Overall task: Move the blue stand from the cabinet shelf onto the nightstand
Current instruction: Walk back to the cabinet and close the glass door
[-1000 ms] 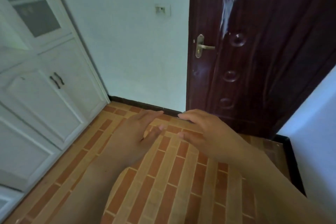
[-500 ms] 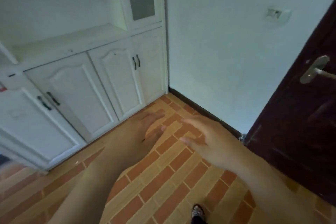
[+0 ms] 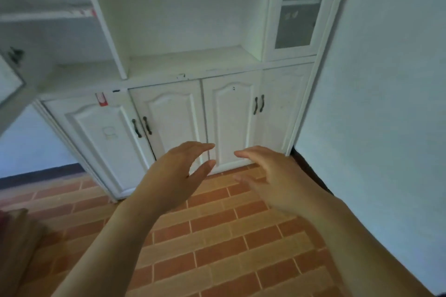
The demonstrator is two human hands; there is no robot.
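We have one wide-angle view, worn on the head, facing forward and down at the white cabinet point(image 3: 231, 116) and the brick-patterned floor point(image 3: 217, 236). The left hand point(image 3: 176, 176) and right hand point(image 3: 272, 176) sit close beneath the lens; the cabinet stands near.

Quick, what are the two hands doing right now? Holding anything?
Left hand: open, fingers relaxed, holding nothing.
Right hand: open, fingers loosely spread, holding nothing.

Left hand point(image 3: 179, 172) and right hand point(image 3: 272, 176) outstretched, fingers relaxed.
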